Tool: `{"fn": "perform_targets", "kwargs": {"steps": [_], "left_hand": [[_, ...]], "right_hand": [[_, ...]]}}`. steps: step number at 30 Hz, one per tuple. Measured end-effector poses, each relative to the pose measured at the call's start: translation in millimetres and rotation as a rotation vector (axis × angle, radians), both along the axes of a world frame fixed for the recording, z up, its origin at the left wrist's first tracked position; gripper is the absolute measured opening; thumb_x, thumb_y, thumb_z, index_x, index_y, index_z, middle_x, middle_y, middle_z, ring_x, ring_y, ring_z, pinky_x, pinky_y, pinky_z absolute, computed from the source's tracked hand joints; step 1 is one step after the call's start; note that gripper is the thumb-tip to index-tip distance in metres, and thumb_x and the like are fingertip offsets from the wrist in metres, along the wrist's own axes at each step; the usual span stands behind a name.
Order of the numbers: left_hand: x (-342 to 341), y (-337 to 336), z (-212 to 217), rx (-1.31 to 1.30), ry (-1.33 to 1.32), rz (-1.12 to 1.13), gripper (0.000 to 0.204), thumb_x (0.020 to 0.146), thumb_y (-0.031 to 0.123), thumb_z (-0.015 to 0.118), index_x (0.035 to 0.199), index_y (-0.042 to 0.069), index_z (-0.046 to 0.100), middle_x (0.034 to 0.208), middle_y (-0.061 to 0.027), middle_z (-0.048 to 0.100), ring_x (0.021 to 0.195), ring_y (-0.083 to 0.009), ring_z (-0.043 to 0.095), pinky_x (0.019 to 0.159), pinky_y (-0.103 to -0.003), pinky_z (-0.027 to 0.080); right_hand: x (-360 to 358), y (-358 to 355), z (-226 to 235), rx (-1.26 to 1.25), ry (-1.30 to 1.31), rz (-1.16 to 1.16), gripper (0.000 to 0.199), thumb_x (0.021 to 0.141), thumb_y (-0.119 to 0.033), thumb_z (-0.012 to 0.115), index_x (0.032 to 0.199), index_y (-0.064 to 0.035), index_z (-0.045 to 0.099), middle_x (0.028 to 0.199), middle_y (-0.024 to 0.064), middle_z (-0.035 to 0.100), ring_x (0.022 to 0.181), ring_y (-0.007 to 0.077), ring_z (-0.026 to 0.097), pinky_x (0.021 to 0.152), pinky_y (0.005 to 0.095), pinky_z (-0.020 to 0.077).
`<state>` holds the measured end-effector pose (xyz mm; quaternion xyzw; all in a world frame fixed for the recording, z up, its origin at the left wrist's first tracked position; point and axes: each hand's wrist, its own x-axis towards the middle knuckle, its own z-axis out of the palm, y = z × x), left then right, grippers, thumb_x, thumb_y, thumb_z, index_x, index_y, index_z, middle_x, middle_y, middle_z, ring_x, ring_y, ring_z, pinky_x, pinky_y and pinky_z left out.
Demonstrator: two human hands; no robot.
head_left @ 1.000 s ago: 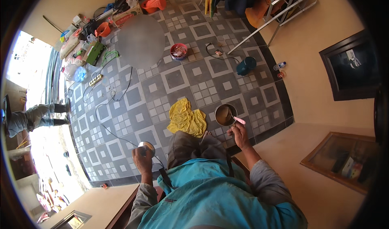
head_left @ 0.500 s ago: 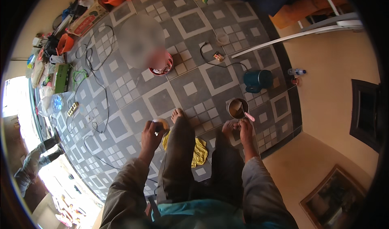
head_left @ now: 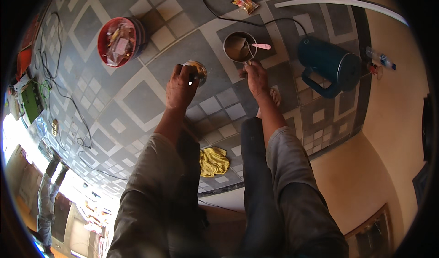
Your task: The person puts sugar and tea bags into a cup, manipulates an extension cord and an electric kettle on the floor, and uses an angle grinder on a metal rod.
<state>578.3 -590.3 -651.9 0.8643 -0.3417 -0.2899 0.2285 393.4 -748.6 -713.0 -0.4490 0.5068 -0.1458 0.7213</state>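
Observation:
My right hand [head_left: 258, 80] is closed on the handle of a round metal-rimmed mug [head_left: 227, 57]. Brown liquid lies in the mug, and a spoon with a pink handle [head_left: 261, 46] leans out over its rim. To the left, my left hand [head_left: 182, 88] is closed on the near side of a round cup [head_left: 201, 70], tan or brown inside. My fingers hide part of this cup. The two vessels are apart, both over the tiled floor.
A teal electric kettle [head_left: 325, 65] with a black cord stands right of the mug. A small packet [head_left: 245, 3] lies beyond. Left is a red-rimmed bucket [head_left: 135, 36] holding plastic packets. A yellow cloth [head_left: 214, 162] lies between my legs; cords [head_left: 75, 91] cross the floor further left.
Both hands have reached forward, away from my legs, carrying the cup and the mug along. My view has come down closer to the floor, and the bucket now shows fully.

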Motion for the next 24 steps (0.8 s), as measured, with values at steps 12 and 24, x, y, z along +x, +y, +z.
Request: {"fn": "perform_targets", "kwargs": {"steps": [12, 24], "left_hand": [[-25, -46, -55, 0.111, 0.028, -0.009, 0.032, 0.071, 0.009, 0.074, 0.1, 0.01, 0.059, 0.105, -0.0111, 0.056, 0.091, -0.0341, 0.062, 0.076, -0.045, 0.052], [-46, 31, 45, 0.281, 0.232, 0.199, 0.063, 0.074, 0.028, 0.075, 0.129, 0.012, 0.048, 0.121, -0.0176, 0.05, 0.108, -0.0409, 0.053, 0.09, -0.049, 0.045]], "right_hand": [[-58, -21, -14, -0.276, 0.246, 0.277, 0.038, 0.091, -0.01, 0.061, 0.127, -0.0055, 0.049, 0.1, 0.0048, 0.059, 0.081, 0.0124, 0.061, 0.069, 0.027, 0.0514], [-238, 9, 144, -0.305, 0.737, 0.936, 0.029, 0.097, -0.026, 0.052, 0.105, -0.0002, 0.061, 0.098, 0.0177, 0.064, 0.096, 0.0297, 0.063, 0.08, 0.0417, 0.0482]]}}
